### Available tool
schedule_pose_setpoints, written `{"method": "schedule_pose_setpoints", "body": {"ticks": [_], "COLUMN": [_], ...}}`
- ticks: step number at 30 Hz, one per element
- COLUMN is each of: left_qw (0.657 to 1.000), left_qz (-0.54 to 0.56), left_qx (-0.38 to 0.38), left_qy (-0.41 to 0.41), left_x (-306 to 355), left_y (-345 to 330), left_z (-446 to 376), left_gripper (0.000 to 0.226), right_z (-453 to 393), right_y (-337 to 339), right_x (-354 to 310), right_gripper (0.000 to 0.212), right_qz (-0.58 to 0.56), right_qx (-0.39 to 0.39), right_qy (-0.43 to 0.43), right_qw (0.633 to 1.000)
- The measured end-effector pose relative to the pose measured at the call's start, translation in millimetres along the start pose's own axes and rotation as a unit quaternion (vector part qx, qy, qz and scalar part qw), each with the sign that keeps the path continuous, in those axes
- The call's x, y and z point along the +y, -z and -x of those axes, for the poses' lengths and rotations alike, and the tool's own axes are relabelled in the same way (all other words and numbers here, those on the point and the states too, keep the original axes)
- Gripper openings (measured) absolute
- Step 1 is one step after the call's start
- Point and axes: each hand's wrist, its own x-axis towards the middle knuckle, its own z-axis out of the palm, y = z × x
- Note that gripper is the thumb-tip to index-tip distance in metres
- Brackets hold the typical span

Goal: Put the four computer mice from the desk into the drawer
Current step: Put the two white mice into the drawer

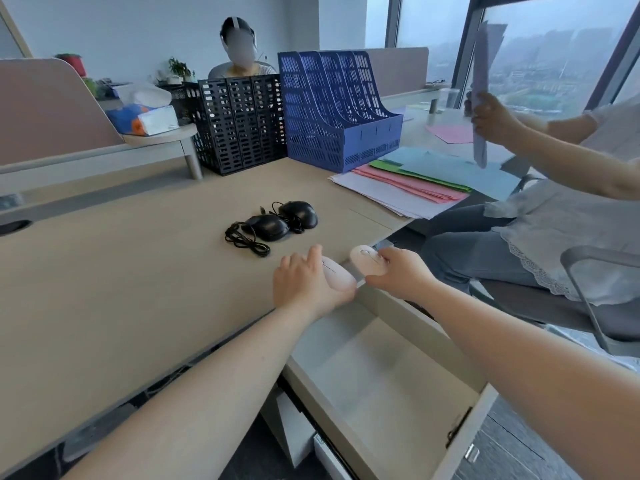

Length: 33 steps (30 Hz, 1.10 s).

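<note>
We hold one pink wireless mouse in each hand. Our left hand wraps its fingers over the left pink mouse, right at the edge of the desk. Our right hand pinches the right pink mouse by its side, with fingers bent around it. Both mice are just past the desk edge, above the back end of the open drawer. We think we hold them there so we can drop them straight down.

The drawer is pulled far out, so there is lots of room inside. It looks bare where we can see it.

Two more mice wait on the desk. They are black wired mice, the near one and the far one, lying side by side and touching. Their black cords are bunched up beside them. We think the cords could snag, so those two will need more care.

So we judge that none of the four mice is in yet.
</note>
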Motion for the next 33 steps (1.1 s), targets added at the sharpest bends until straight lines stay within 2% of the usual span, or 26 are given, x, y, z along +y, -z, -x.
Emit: {"method": "schedule_pose_setpoints", "body": {"ticks": [2,5,8,11,14,19,25,28,33], "left_qw": [1.000,0.999,0.999,0.997,0.994,0.980,0.975,0.970,0.964], "left_qz": [0.003,-0.001,-0.007,-0.010,-0.012,-0.061,-0.073,-0.085,-0.087], "left_qx": [0.009,0.010,-0.034,-0.079,-0.111,-0.190,-0.209,-0.224,-0.243], "left_qy": [-0.009,-0.033,-0.041,-0.015,0.011,0.006,0.020,0.037,0.071], "left_x": [6.8,13.1,14.8,9.0,-2.5,-18.1,-26.4,-25.3,-30.1], "left_y": [-6.3,-19.0,-36.4,-63.9,-94.8,-130.4,-159.9,-167.0,-175.2], "left_z": [6.9,17.0,27.5,35.0,39.5,40.2,30.4,21.1,14.3], "left_gripper": [0.092,0.090,0.090,0.088,0.086,0.093,0.068,0.078,0.097], "right_z": [6.3,13.5,17.9,19.7,20.4,17.2,2.5,-5.1,-11.5], "right_y": [-1.5,-10.8,-28.6,-51.3,-76.2,-110.5,-145.6,-154.9,-160.6], "right_x": [12.8,27.4,37.9,49.9,63.1,77.2,84.1,82.1,82.7], "right_gripper": [0.036,0.042,0.056,0.067,0.067,0.069,0.066,0.072,0.062], "right_qz": [-0.003,-0.010,-0.008,-0.015,0.006,0.025,0.055,0.050,0.034], "right_qx": [-0.001,-0.015,-0.035,-0.064,-0.092,-0.138,-0.160,-0.155,-0.168], "right_qy": [-0.013,-0.023,-0.037,-0.063,-0.069,-0.080,-0.068,-0.055,-0.037], "right_qw": [1.000,1.000,0.999,0.996,0.993,0.987,0.983,0.985,0.984]}}
